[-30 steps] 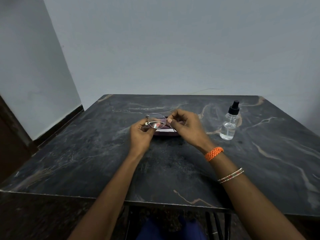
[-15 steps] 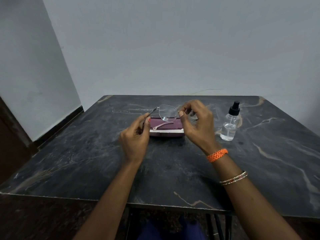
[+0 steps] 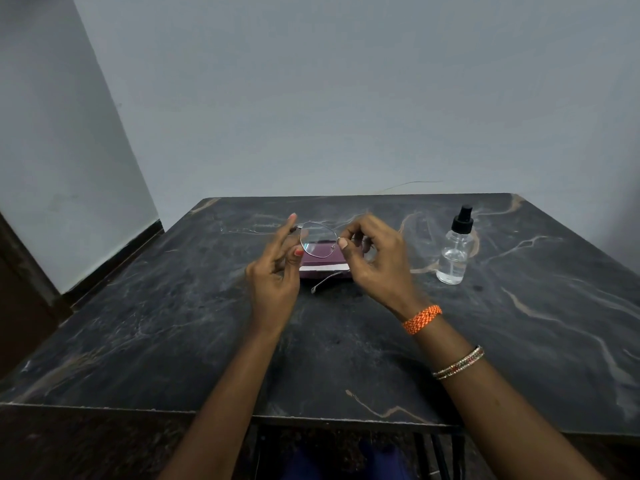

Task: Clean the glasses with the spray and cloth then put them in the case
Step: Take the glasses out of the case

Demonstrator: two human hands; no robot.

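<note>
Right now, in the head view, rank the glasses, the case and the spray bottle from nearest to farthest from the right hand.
1. glasses: pinched in the right hand, at its fingertips.
2. case: on the table just left of that hand, under the lens.
3. spray bottle: upright, well off to its right.

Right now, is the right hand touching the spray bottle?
Apart. The head view shows bare table between the right hand and the bottle.

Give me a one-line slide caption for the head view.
Both hands, left hand and right hand, hold glasses above the case; spray bottle stands to the right.
</note>
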